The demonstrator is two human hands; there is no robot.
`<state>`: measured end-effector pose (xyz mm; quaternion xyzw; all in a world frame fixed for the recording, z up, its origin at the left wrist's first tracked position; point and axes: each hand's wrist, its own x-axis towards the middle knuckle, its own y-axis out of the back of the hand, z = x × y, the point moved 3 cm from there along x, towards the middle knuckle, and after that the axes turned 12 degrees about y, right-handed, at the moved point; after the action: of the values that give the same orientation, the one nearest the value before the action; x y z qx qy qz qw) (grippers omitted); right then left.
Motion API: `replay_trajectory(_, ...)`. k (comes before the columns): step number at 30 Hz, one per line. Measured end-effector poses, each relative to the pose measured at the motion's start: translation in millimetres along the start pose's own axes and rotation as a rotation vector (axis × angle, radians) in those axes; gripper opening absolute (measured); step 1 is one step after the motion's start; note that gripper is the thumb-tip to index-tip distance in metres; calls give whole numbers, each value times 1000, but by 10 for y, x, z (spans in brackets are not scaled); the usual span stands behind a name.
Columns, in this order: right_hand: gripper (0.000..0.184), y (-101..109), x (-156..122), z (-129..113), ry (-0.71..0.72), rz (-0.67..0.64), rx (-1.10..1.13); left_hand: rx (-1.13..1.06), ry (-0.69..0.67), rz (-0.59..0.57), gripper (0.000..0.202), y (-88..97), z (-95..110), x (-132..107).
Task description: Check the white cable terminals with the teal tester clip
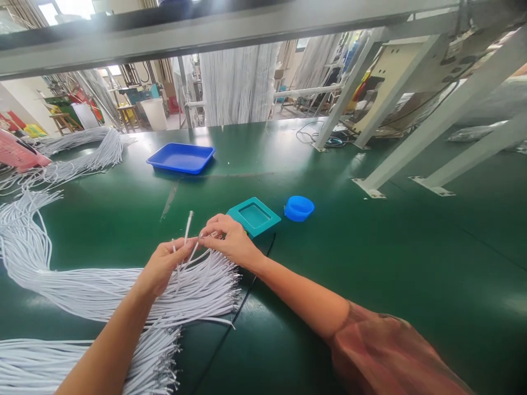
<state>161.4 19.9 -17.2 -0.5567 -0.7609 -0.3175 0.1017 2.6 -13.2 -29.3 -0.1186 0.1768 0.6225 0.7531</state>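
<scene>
A thick bundle of white cables (102, 291) lies across the green table (370, 263), its cut ends fanned out near the middle. My left hand (167, 264) rests on those ends and pinches a few thin white cables that stick upward. My right hand (230, 238) is closed in a pinch on the tips of the same cables, just right of the left hand. A teal square tray (254, 216) sits directly behind my right hand, and a small blue round cup (298, 208) stands to its right.
A blue rectangular tray (181, 157) lies farther back on the table. More white cable bundles (82, 148) lie at the far left beside a pink basket (18, 153). White metal frame legs (411, 137) stand at the right. A black cord (239, 312) runs under my right forearm.
</scene>
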Motion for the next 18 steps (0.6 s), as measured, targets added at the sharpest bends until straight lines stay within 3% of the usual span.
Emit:
replay_trajectory(4, 2, 37, 4, -46, 115, 69, -168, -103, 15, 172, 28, 7, -44, 29)
replay_trajectory(7, 3, 38, 2, -76, 105, 51, -79, -161, 13, 237, 26, -30, -48, 18)
replay_trajectory(10, 5, 11, -5, -42, -20, 43, 148, -214, 1, 241, 24, -43, -52, 14)
replay_trajectory(15, 9, -106, -37, 34, -340, 27, 729, -307, 66, 116, 21, -31, -87, 36)
replay_trajectory(18, 10, -170, -61, 40, -471, 3, 936, -327, 79, 50, 20, -40, -81, 28)
